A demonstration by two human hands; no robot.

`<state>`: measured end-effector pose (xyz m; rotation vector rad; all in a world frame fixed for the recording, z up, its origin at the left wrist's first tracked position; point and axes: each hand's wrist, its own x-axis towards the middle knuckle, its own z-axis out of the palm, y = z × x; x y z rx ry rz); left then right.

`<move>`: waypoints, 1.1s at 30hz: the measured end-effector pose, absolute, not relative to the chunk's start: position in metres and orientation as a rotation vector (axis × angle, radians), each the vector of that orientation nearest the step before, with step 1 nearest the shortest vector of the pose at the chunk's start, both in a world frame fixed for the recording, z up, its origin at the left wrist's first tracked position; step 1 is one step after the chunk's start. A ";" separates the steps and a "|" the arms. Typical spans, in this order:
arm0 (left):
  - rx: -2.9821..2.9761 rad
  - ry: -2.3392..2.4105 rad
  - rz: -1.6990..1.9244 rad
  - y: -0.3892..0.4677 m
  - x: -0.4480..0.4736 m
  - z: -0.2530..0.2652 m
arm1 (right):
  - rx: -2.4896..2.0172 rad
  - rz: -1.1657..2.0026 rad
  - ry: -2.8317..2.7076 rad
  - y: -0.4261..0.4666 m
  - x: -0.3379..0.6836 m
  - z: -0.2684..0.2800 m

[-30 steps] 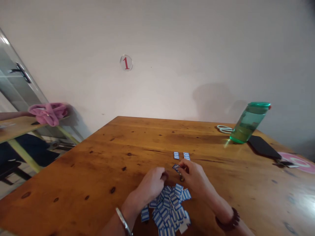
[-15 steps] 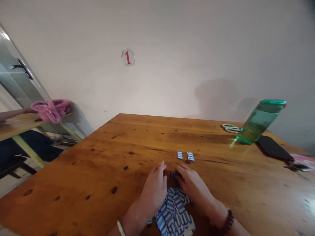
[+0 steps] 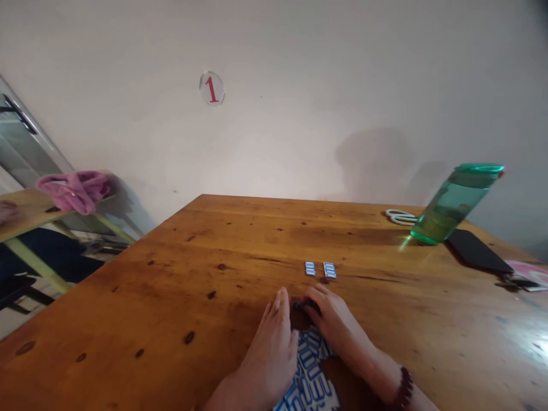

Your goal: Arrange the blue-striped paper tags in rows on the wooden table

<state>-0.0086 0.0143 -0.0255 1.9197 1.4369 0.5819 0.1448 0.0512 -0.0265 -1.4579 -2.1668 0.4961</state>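
Observation:
A pile of small blue-and-white patterned flat pieces (image 3: 314,371) lies on the wooden table close to me, partly covered by my hands. My left hand (image 3: 274,348) rests along the pile's left side, fingers stretched out, with nothing visible in it. At the pile's far right edge, my right hand (image 3: 329,314) has its fingers curled around a small dark blue piece (image 3: 299,305), whose exact kind I cannot make out. Beyond the hands, two small blue-and-white striped pieces, a left one (image 3: 310,269) and a right one (image 3: 329,270), lie side by side.
To the right, a green bottle (image 3: 456,202) stands near a white cable (image 3: 400,217) and a black flat device (image 3: 477,251). A pink item (image 3: 528,273) lies at the far right. Another table at left bears a pink cloth (image 3: 77,191), with a person's hand (image 3: 7,211) nearby.
My left hand has shifted slightly right and nearer, covering more of the pile. The right hand stays curled in nearly the same place. The view has turned slightly.

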 end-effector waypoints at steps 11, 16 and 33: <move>1.940 1.471 0.331 0.008 -0.004 -0.006 | -1.439 0.489 -2.155 0.053 0.144 -0.030; 1.935 1.440 0.354 0.009 -0.004 -0.011 | -1.435 0.483 -2.159 0.053 0.143 -0.028; 1.885 1.459 0.406 0.008 -0.002 -0.016 | -1.463 0.481 -2.168 0.053 0.141 -0.028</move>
